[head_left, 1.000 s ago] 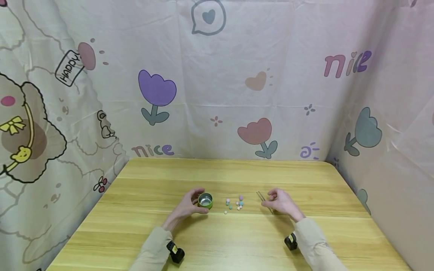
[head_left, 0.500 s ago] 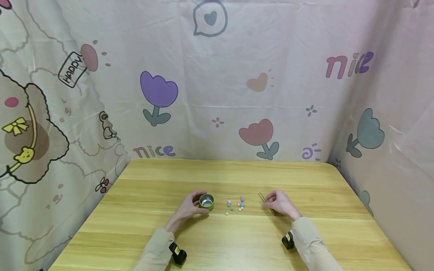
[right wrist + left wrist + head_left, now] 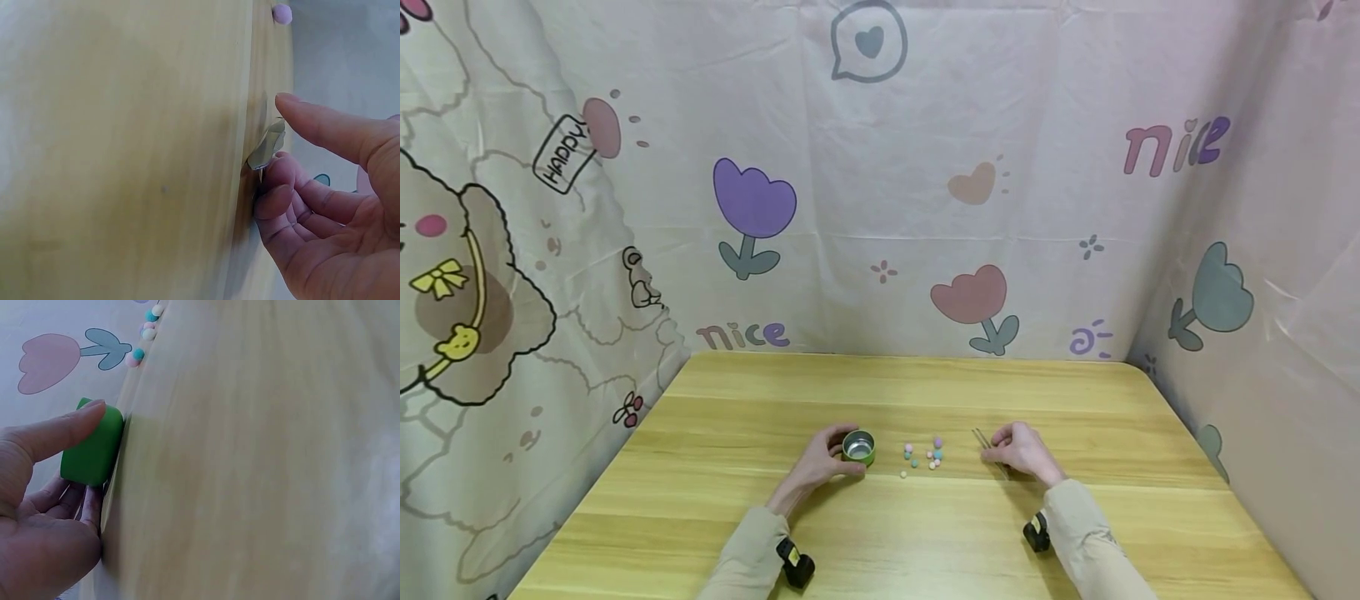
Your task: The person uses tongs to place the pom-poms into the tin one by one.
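My left hand (image 3: 815,465) holds a small round green tin (image 3: 868,459), open at the top with a silvery inside, on the wooden table. In the left wrist view the thumb lies along one side of the green tin (image 3: 94,450), with the other fingers behind it. To the right, my right hand (image 3: 1024,454) holds metal tweezers (image 3: 980,437), their two thin tips pointing away to the left. Part of the tweezers (image 3: 267,149) shows between thumb and curled fingers in the right wrist view. Several small pastel balls (image 3: 937,442) lie between the hands.
The wooden table (image 3: 880,542) reaches back to a printed cloth (image 3: 865,167) hanging behind it. More cloth hangs along both sides. Black wrist cameras (image 3: 797,567) sit on both sleeves. A pale ball (image 3: 903,474) lies nearest the front.
The head view has shifted slightly. My right forearm has moved a little to the left, and its fingers have drawn closer together at the tweezers. The left hand stays at the tin.
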A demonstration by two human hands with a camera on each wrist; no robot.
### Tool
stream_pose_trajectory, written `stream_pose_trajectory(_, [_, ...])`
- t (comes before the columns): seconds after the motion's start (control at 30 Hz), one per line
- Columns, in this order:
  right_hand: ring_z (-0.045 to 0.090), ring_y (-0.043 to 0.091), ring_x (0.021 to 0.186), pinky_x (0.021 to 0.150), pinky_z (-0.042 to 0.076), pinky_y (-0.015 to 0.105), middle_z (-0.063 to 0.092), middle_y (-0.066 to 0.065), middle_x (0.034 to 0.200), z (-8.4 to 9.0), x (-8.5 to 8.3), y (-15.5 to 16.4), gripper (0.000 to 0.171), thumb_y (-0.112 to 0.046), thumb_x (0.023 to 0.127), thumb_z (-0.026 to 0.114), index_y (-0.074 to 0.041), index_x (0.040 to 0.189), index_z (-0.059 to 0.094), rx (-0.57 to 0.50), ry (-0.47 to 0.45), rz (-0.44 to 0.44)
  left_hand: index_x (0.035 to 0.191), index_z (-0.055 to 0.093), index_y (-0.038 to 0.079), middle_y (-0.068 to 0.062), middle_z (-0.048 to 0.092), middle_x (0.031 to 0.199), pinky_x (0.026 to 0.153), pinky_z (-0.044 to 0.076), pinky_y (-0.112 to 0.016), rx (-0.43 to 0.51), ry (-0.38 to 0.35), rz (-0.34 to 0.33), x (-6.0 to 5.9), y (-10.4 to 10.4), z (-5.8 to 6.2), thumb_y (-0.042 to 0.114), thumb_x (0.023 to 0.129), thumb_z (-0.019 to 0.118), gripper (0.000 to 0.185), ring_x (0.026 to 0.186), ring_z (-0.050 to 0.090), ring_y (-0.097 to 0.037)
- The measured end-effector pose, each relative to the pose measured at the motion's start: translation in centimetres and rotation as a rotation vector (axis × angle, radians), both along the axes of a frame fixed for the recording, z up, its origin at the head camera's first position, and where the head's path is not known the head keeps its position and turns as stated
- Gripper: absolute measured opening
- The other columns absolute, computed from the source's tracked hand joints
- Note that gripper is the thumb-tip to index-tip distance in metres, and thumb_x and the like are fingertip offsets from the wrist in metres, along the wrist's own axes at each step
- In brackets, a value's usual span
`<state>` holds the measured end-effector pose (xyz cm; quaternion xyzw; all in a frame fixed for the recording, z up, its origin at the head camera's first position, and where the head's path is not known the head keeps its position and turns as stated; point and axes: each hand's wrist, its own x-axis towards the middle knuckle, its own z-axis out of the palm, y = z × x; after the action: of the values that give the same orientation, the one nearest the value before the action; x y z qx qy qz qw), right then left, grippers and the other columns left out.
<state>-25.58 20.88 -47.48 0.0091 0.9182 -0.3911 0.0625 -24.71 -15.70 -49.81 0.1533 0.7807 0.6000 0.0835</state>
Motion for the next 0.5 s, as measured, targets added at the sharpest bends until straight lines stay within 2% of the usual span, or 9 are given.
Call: stream_pose_trajectory(0.5, [0.060,0.019,0.076,0.065,0.050,0.028,0.066,0.011,0.086,0.07,-0.12,-0.57,0.026,-0.015,0.082,0.081,0.002,0.094,0.066,0.080,0.017,0.001,0.141,0.044,-0.012,-0.032,0.051,0.139,0.115,0.039,-0.059,0.004,-0.012,0.018,0.12,0.14,0.05,-0.001,0.080,0.082,0.072,0.129,0.051,-0.046])
